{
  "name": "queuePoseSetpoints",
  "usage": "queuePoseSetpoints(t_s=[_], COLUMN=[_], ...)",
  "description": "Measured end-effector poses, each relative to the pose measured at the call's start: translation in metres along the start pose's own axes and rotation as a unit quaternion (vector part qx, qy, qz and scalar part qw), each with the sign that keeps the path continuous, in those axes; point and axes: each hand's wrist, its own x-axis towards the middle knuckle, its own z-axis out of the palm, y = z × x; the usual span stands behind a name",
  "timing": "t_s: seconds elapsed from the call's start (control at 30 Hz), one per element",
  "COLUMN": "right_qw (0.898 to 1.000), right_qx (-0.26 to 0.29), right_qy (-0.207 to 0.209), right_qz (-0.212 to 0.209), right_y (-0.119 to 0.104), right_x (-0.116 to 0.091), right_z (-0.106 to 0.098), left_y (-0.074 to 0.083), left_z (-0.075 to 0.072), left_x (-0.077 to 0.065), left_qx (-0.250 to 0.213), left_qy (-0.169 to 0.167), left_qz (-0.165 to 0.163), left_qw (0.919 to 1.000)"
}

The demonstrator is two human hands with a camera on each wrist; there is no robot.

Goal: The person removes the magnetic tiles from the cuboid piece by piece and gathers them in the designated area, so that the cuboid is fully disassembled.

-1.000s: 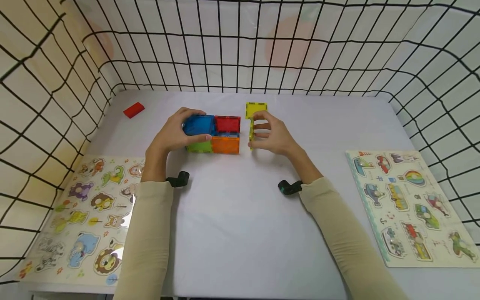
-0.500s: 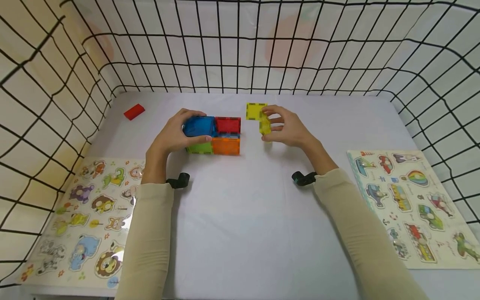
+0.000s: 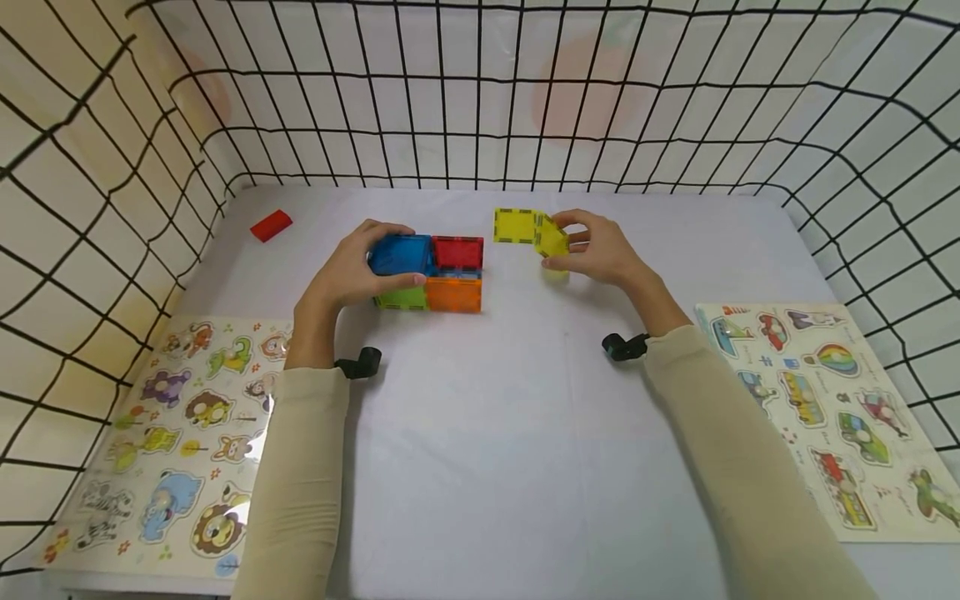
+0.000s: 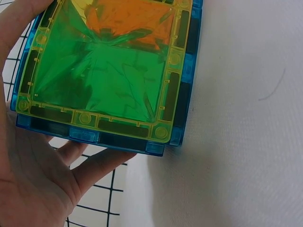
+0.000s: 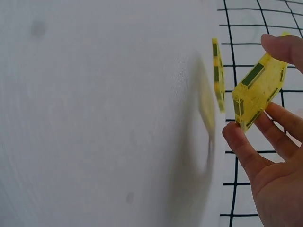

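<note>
A box of translucent magnetic tiles stands at the table's middle: a blue tile [image 3: 401, 255] on top, a red tile [image 3: 459, 252] behind, an orange tile [image 3: 454, 296] and a green tile [image 3: 401, 298] in front. My left hand [image 3: 341, 267] grips its left end, thumb along the front, fingers behind. In the left wrist view the green tile [image 4: 99, 80] faces the camera, edged by blue. Between thumb and fingers my right hand [image 3: 602, 250] pinches a yellow magnetic tile [image 5: 260, 90], tilted above the table. A second yellow tile [image 3: 514, 226] lies just left of it.
A small red block [image 3: 271, 226] lies at the back left. An animal puzzle board [image 3: 183, 433] is at the front left, partly under the left sleeve; a vehicle puzzle board [image 3: 832, 417] is at the right. Black wire mesh [image 3: 480, 133] fences the back and sides.
My right hand has moved right and slightly back from beside the box, carrying the yellow tile and turning its face towards the head camera. The left hand stays on the box.
</note>
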Motion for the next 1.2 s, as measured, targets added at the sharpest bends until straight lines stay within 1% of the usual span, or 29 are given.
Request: queuePoseSetpoints(t_s=[0.23,0.4,0.6,0.77,0.9,1.2], right_qw=[1.0,0.999,0.998,0.996,0.996,0.993], right_qx=[-0.009,-0.032,-0.059,-0.085,-0.095,-0.115], right_qy=[0.001,0.005,-0.002,0.005,0.003,0.001], right_qz=[0.018,0.02,0.027,0.014,0.0,0.004], right_y=[0.009,0.016,0.024,0.03,0.037,0.039], right_x=[0.003,0.007,0.015,0.022,0.029,0.036], right_z=[-0.008,-0.012,-0.014,-0.014,-0.011,-0.01], left_y=[-0.001,-0.001,-0.002,0.001,0.001,0.0], left_z=[0.001,0.001,0.001,0.0,0.0,0.001], left_x=[0.0,0.0,-0.001,-0.001,-0.001,0.0], left_qx=[-0.007,-0.007,-0.007,-0.003,0.0,-0.005], left_qy=[0.003,0.004,0.006,0.005,0.004,0.003], left_qz=[0.006,0.007,0.006,0.003,-0.002,-0.003], left_qw=[1.0,0.9999,0.9999,1.0,1.0,1.0])
